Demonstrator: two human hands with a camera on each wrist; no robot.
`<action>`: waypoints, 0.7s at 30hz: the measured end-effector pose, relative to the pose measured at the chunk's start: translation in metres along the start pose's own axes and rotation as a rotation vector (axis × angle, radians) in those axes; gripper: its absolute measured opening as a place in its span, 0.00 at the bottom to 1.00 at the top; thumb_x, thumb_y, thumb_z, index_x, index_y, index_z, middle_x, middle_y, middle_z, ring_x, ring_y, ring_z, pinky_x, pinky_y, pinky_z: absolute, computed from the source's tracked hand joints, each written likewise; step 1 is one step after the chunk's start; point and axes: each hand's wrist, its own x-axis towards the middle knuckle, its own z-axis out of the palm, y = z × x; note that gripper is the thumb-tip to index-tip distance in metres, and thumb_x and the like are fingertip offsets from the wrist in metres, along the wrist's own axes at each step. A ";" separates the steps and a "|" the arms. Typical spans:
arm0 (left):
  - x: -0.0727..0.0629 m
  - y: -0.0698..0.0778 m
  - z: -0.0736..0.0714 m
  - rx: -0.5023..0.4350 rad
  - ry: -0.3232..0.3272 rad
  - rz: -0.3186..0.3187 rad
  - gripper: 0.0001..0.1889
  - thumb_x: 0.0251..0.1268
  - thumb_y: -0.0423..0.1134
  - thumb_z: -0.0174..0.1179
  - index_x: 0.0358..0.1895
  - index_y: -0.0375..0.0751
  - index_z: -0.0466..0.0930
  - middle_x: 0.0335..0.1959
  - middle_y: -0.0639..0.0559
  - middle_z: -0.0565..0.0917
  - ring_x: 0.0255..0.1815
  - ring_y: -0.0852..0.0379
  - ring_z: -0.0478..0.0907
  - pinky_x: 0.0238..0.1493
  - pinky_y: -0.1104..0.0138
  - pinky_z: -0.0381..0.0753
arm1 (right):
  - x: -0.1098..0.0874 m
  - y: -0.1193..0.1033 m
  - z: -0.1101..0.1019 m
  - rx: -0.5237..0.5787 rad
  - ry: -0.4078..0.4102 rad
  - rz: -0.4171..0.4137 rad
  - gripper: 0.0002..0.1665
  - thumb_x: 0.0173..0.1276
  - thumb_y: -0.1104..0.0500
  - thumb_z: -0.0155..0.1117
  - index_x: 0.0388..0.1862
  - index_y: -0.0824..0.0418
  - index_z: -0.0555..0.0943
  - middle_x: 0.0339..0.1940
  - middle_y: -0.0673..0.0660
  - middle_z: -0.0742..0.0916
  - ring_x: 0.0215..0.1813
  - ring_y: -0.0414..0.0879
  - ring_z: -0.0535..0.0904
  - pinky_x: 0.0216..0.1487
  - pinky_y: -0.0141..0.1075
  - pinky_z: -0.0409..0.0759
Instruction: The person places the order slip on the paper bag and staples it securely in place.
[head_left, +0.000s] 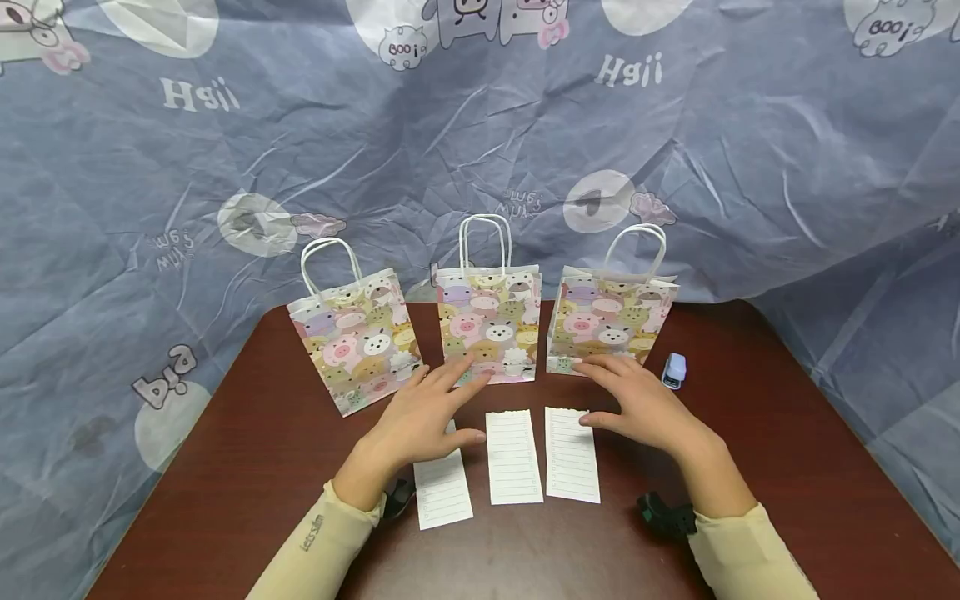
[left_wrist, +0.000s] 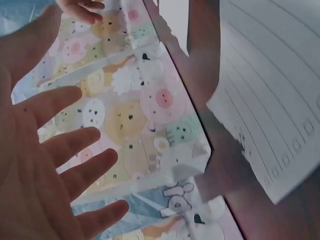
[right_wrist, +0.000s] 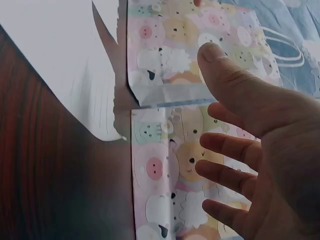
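Observation:
My left hand (head_left: 423, 412) is spread over the left lined paper slip (head_left: 442, 492), covering its upper part, and holds nothing. My right hand (head_left: 637, 400) hovers with fingers apart beside the right slip (head_left: 572, 458), its thumb overlapping that slip's top corner in the head view. Between the hands lies the middle slip (head_left: 513, 462), with a torn top edge. Behind them stand three animal-print paper bags with white handles: the left bag (head_left: 352, 342) tilted, the middle bag (head_left: 491, 312) upright, the right bag (head_left: 611, 308) just beyond my right fingertips.
A small light-blue stapler (head_left: 674, 371) sits on the brown table (head_left: 787, 450), right of the right bag. A wrinkled blue printed cloth (head_left: 480, 150) hangs behind the table and down its sides. Dark wrist devices show at both cuffs.

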 end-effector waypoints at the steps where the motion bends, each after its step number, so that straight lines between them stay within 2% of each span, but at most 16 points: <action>1: 0.001 0.001 -0.001 -0.010 0.012 0.000 0.40 0.64 0.65 0.60 0.77 0.58 0.61 0.80 0.49 0.59 0.78 0.46 0.63 0.73 0.41 0.63 | -0.001 0.002 -0.001 0.011 0.005 0.007 0.46 0.58 0.41 0.75 0.74 0.51 0.70 0.71 0.58 0.75 0.71 0.62 0.69 0.67 0.65 0.68; 5: 0.013 0.011 -0.007 -0.066 0.042 0.009 0.36 0.66 0.62 0.60 0.75 0.56 0.66 0.76 0.48 0.68 0.74 0.46 0.69 0.70 0.47 0.71 | -0.004 0.008 -0.005 0.052 0.025 0.061 0.47 0.59 0.43 0.76 0.75 0.51 0.68 0.72 0.58 0.74 0.72 0.60 0.67 0.63 0.63 0.72; 9: 0.035 0.027 -0.015 -0.125 0.037 0.018 0.33 0.68 0.62 0.58 0.73 0.58 0.69 0.73 0.52 0.73 0.71 0.50 0.73 0.65 0.50 0.76 | -0.004 0.014 -0.012 0.077 0.041 0.091 0.46 0.62 0.44 0.74 0.76 0.51 0.67 0.73 0.59 0.73 0.72 0.61 0.67 0.63 0.63 0.72; 12: 0.052 0.039 -0.016 -0.252 0.005 0.013 0.31 0.70 0.61 0.57 0.73 0.57 0.69 0.71 0.55 0.74 0.71 0.53 0.73 0.66 0.53 0.76 | -0.005 0.016 -0.017 0.091 0.059 0.111 0.44 0.64 0.42 0.71 0.75 0.52 0.67 0.71 0.59 0.74 0.72 0.61 0.68 0.63 0.65 0.72; 17: 0.071 0.058 0.001 -0.580 -0.018 -0.037 0.27 0.72 0.56 0.57 0.71 0.53 0.71 0.69 0.55 0.76 0.69 0.52 0.74 0.68 0.55 0.74 | -0.009 0.015 -0.022 0.110 0.115 0.145 0.40 0.65 0.42 0.70 0.73 0.53 0.70 0.67 0.60 0.77 0.68 0.61 0.71 0.58 0.65 0.74; 21: 0.076 0.069 0.024 -0.690 0.003 -0.067 0.24 0.72 0.53 0.59 0.68 0.53 0.74 0.67 0.56 0.78 0.67 0.50 0.76 0.66 0.58 0.76 | -0.010 0.015 -0.023 0.102 0.201 0.122 0.34 0.65 0.47 0.71 0.68 0.54 0.75 0.62 0.59 0.81 0.61 0.59 0.77 0.54 0.60 0.78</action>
